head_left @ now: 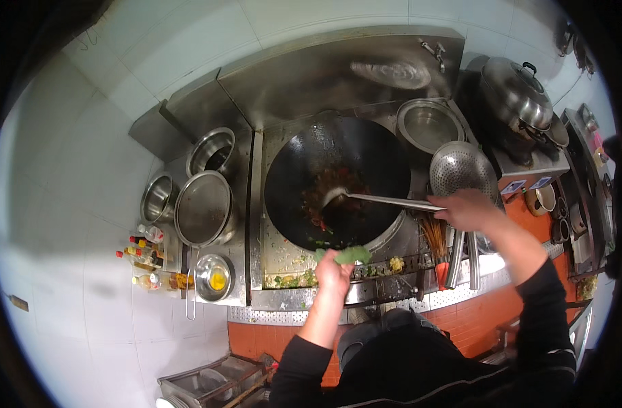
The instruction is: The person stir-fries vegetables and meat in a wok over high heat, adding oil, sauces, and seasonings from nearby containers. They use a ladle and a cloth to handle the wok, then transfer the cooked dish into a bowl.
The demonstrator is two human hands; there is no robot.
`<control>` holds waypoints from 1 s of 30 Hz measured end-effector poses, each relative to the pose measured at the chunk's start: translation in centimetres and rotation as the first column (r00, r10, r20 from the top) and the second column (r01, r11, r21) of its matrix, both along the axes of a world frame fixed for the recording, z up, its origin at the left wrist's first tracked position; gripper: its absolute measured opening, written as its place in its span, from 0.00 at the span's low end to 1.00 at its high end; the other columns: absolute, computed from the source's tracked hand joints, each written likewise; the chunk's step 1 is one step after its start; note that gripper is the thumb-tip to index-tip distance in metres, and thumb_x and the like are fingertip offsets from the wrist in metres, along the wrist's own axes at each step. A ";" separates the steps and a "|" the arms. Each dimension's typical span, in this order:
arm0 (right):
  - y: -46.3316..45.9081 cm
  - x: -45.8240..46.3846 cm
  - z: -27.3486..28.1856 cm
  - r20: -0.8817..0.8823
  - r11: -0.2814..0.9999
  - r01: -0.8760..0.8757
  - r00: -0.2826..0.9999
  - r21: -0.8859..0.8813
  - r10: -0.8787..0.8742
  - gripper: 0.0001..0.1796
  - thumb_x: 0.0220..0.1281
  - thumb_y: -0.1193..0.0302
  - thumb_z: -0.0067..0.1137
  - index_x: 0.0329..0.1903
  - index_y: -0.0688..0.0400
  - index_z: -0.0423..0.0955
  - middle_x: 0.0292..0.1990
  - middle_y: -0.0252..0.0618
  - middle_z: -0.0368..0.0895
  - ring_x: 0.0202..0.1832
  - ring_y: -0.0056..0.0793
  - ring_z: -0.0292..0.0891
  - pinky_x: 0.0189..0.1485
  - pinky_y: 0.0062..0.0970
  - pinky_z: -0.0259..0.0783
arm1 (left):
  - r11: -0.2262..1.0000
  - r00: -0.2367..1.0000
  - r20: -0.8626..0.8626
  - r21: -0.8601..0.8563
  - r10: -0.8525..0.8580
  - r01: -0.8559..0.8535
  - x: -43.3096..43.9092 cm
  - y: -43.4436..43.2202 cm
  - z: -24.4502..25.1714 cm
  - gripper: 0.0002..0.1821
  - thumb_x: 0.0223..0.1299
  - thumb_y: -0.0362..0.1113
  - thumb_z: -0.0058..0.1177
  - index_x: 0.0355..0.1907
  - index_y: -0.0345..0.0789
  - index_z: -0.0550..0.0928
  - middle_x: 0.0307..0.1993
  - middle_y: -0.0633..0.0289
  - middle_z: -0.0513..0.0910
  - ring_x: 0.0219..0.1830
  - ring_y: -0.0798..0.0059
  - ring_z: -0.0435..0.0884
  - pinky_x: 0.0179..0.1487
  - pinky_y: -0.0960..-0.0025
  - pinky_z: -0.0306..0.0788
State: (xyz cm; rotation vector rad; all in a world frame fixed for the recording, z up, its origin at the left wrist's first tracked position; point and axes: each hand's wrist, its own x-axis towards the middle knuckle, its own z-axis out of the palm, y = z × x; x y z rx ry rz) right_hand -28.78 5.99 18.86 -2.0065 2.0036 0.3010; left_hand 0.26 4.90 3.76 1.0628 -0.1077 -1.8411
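Note:
My right hand is closed around the handle of a metal wok ladle, whose bowl rests among dark, reddish food in a large black wok. At the wok's near rim, my left hand grips a green cloth, partly hidden by the fingers. A perforated metal strainer lies beyond my right hand, with a bamboo brush just left of its handle.
A metal basin stands behind on the right. To the left are a round mesh strainer, a bowl with yellow contents and several bottles. Food scraps litter the stove's front edge. A lidded steel pot sits far right.

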 end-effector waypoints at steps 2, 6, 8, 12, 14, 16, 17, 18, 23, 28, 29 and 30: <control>0.1 -1.2 -3.3 -0.007 0.992 0.021 1.000 -0.123 -0.022 0.25 0.67 0.54 0.51 0.65 0.44 0.69 0.36 0.47 0.83 0.43 0.47 0.80 0.46 0.43 0.74 | 0.988 0.993 0.118 0.153 0.010 -0.028 -0.4 1.1 -0.3 0.02 0.58 0.30 0.45 0.34 0.35 0.72 0.34 0.57 0.77 0.42 0.62 0.79 0.51 0.61 0.75; 2.6 -4.3 -4.5 0.112 0.926 -0.010 0.992 -0.377 0.056 0.24 0.64 0.59 0.57 0.62 0.47 0.72 0.35 0.48 0.83 0.37 0.50 0.80 0.41 0.44 0.74 | 0.983 0.992 0.049 0.139 0.117 -0.123 0.7 5.3 -1.6 0.07 0.55 0.26 0.49 0.38 0.31 0.74 0.37 0.55 0.79 0.42 0.58 0.81 0.48 0.53 0.77; 3.2 -5.0 -2.5 0.135 0.914 -0.049 0.984 -0.403 0.113 0.24 0.62 0.60 0.59 0.61 0.48 0.72 0.35 0.47 0.83 0.36 0.50 0.79 0.40 0.44 0.73 | 0.977 0.980 0.144 0.142 0.135 -0.156 1.6 4.9 -3.0 0.05 0.55 0.27 0.51 0.36 0.31 0.75 0.35 0.56 0.79 0.37 0.60 0.82 0.44 0.57 0.78; 2.9 -3.4 2.2 -0.002 0.964 -0.081 0.997 -0.254 0.083 0.25 0.60 0.60 0.61 0.60 0.51 0.73 0.34 0.46 0.83 0.35 0.50 0.79 0.38 0.45 0.73 | 0.991 0.984 0.156 0.090 0.081 -0.096 1.7 -3.8 -7.2 0.04 0.56 0.29 0.52 0.33 0.31 0.75 0.31 0.57 0.79 0.34 0.64 0.81 0.38 0.60 0.78; 2.5 -2.1 2.6 -0.240 0.997 0.041 0.969 -0.060 -0.054 0.25 0.62 0.60 0.59 0.61 0.52 0.72 0.36 0.47 0.83 0.38 0.50 0.79 0.40 0.46 0.72 | 0.997 0.994 0.102 0.065 0.036 -0.043 1.0 -6.3 -8.7 0.05 0.56 0.29 0.53 0.34 0.31 0.75 0.29 0.58 0.79 0.34 0.64 0.82 0.37 0.60 0.78; 1.3 -1.1 0.7 -0.132 0.997 -0.008 0.991 -0.070 -0.001 0.23 0.65 0.63 0.55 0.61 0.53 0.71 0.36 0.49 0.83 0.39 0.50 0.80 0.41 0.46 0.73 | 0.994 0.986 0.154 0.078 0.066 -0.079 0.5 -7.0 -9.1 0.06 0.57 0.32 0.54 0.33 0.31 0.76 0.30 0.57 0.79 0.36 0.65 0.82 0.37 0.61 0.78; 0.8 -0.3 -1.3 -0.103 1.000 -0.002 0.995 -0.025 -0.001 0.22 0.66 0.64 0.54 0.61 0.54 0.70 0.36 0.50 0.82 0.39 0.49 0.80 0.42 0.46 0.74 | 0.989 0.979 0.193 0.123 0.061 -0.086 0.4 -6.4 -8.8 0.07 0.58 0.33 0.55 0.33 0.32 0.76 0.30 0.57 0.79 0.36 0.65 0.82 0.37 0.61 0.78; -0.5 -0.2 -3.3 -0.044 0.998 0.037 0.998 -0.045 -0.039 0.23 0.67 0.65 0.51 0.63 0.55 0.68 0.39 0.52 0.82 0.40 0.50 0.80 0.43 0.46 0.74 | 0.995 0.979 0.202 0.085 0.043 -0.061 0.4 -5.7 -8.4 0.19 0.59 0.42 0.60 0.43 0.29 0.76 0.34 0.55 0.79 0.42 0.63 0.82 0.41 0.60 0.78; -6.0 0.9 -11.8 0.336 0.972 0.209 0.928 -0.110 -0.161 0.26 0.71 0.64 0.47 0.68 0.58 0.60 0.41 0.56 0.81 0.33 0.46 0.80 0.38 0.43 0.75 | 0.985 0.953 0.259 -0.023 -0.159 0.171 3.4 0.6 -7.4 0.39 0.69 0.57 0.47 0.68 0.26 0.61 0.58 0.45 0.75 0.58 0.56 0.77 0.53 0.58 0.73; -5.5 7.1 -9.2 0.633 0.893 0.156 0.655 0.422 -0.413 0.27 0.71 0.63 0.47 0.69 0.56 0.60 0.28 0.47 0.77 0.18 0.31 0.71 0.23 0.34 0.68 | 0.958 0.878 0.423 -0.067 -0.225 0.278 8.9 13.3 -12.9 0.20 0.74 0.45 0.41 0.50 0.30 0.78 0.39 0.59 0.84 0.37 0.76 0.81 0.40 0.75 0.73; -4.6 6.7 -7.6 0.536 0.873 0.213 0.717 0.439 -0.445 0.26 0.71 0.63 0.48 0.69 0.54 0.62 0.34 0.51 0.81 0.27 0.40 0.78 0.31 0.38 0.73 | 0.980 0.849 0.489 0.120 -0.200 0.161 9.7 16.7 -14.1 0.16 0.72 0.42 0.46 0.45 0.30 0.80 0.36 0.60 0.83 0.34 0.77 0.81 0.37 0.77 0.73; -3.3 7.0 -6.6 0.463 0.988 0.120 0.873 0.101 -0.153 0.26 0.70 0.64 0.50 0.68 0.53 0.63 0.43 0.55 0.82 0.42 0.51 0.81 0.45 0.40 0.75 | 0.958 0.795 0.553 0.261 -0.248 0.118 11.0 19.5 -14.9 0.13 0.69 0.37 0.50 0.43 0.28 0.80 0.36 0.59 0.83 0.34 0.78 0.81 0.37 0.76 0.73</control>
